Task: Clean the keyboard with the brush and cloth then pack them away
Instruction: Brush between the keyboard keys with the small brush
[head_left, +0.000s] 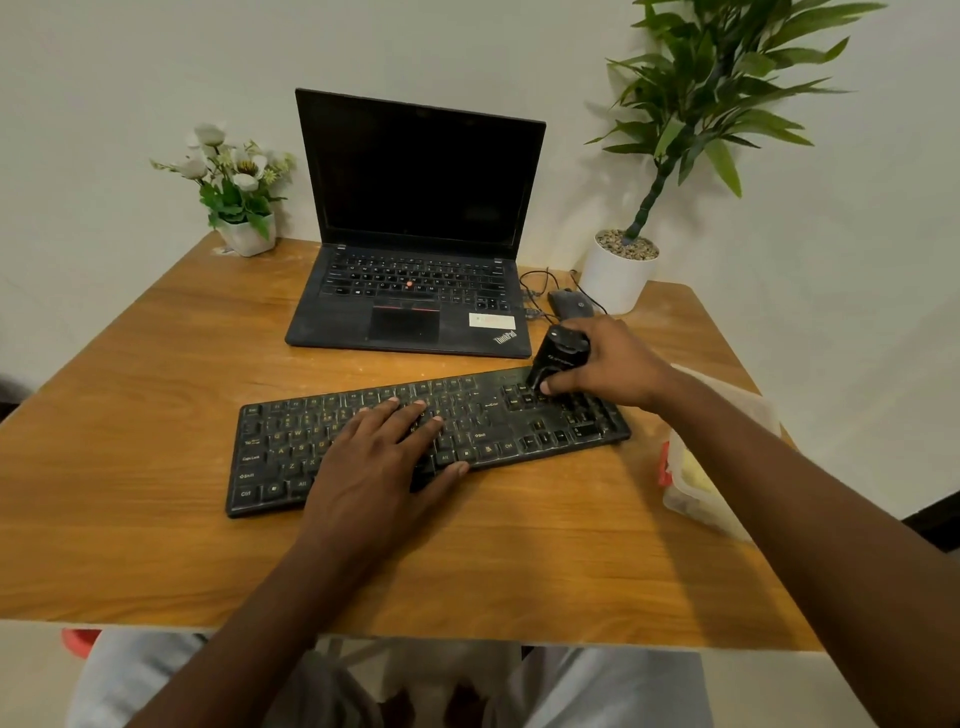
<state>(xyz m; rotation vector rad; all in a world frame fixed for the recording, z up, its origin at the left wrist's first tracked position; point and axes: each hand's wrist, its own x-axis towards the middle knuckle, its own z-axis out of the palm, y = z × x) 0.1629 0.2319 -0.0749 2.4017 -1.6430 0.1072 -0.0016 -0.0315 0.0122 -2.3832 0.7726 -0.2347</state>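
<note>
The fingers (597, 332) of the right hand (615, 364) are curled round a black brush (563, 352), with the thumb pressed against its lower front. The brush stands nearly upright, and its lower end meets the keys at the right part of the keyboard (270, 452), in the block just left of the number pad. The bristles themselves are too dark against the keys to make out.

The fingers (408, 415) of the left hand (379, 457) lie straight and slightly spread, flat on the middle of the keyboard; the thumb reaches over the near edge by the space bar. This hand holds nothing.

The keyboard is black and lies on the wooden desk (130, 389), set at a slant so that its right end is farther from the person than its left.

Behind it an open black laptop (415, 208) stands with a dark screen. Just right of the laptop a black mouse (571, 304) lies with its thin cable looped beside it. A white pot (618, 280) with a tall green plant stands at the far right corner, and a small white pot of flowers (249, 236) at the far left.

At the right edge of the desk, partly hidden by the right forearm, a clear plastic container (696, 499) rests with a red clip on its side and something pale yellow inside that I cannot identify.
</note>
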